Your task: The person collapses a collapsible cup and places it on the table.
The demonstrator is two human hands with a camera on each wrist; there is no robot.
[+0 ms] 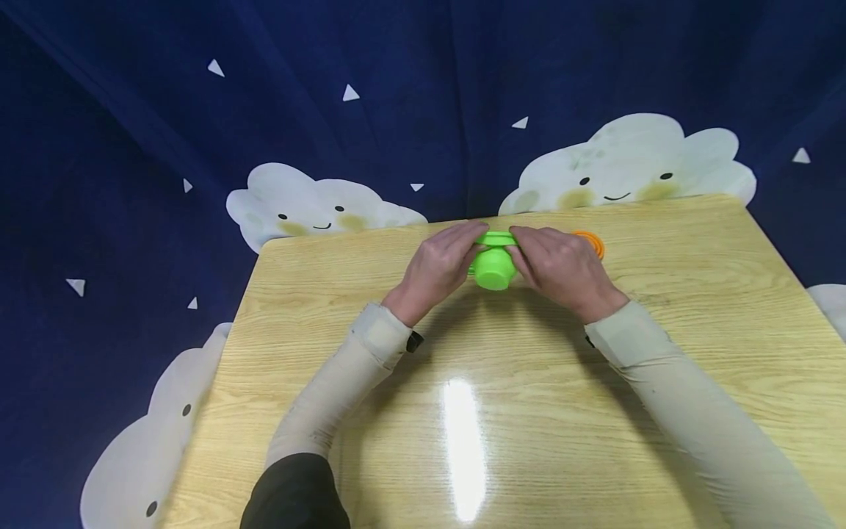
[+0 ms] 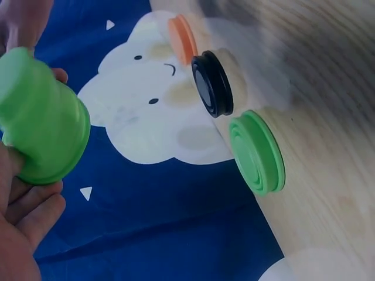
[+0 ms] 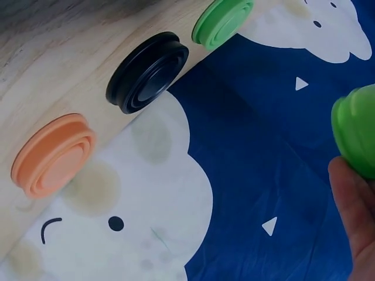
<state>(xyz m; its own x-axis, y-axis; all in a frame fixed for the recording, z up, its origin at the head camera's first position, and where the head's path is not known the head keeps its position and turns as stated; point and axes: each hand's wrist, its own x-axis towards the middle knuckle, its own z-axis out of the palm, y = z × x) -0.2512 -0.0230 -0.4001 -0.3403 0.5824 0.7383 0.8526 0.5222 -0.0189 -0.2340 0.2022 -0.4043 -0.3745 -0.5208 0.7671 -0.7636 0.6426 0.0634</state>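
A green collapsible cup [image 1: 494, 268], stretched out to its stepped shape, is held above the far part of the table with its narrow end toward me. My left hand [image 1: 436, 264] grips the wide rim from the left side. On the opposite side my right hand [image 1: 558, 264] holds the same rim. In the left wrist view the cup [image 2: 47, 123] sits between both hands, fingers [image 2: 38, 211] against its rim. Only an edge of the cup [image 3: 357, 132] shows in the right wrist view, beside my right fingers [image 3: 348, 202].
Three flattened cups stand in a row along the table's far edge: a green one [image 2: 255, 153], a black one [image 2: 212, 85] and an orange one [image 3: 55, 155]. A dark blue curtain [image 1: 410, 88] with white clouds hangs right behind the wooden table [image 1: 562, 426].
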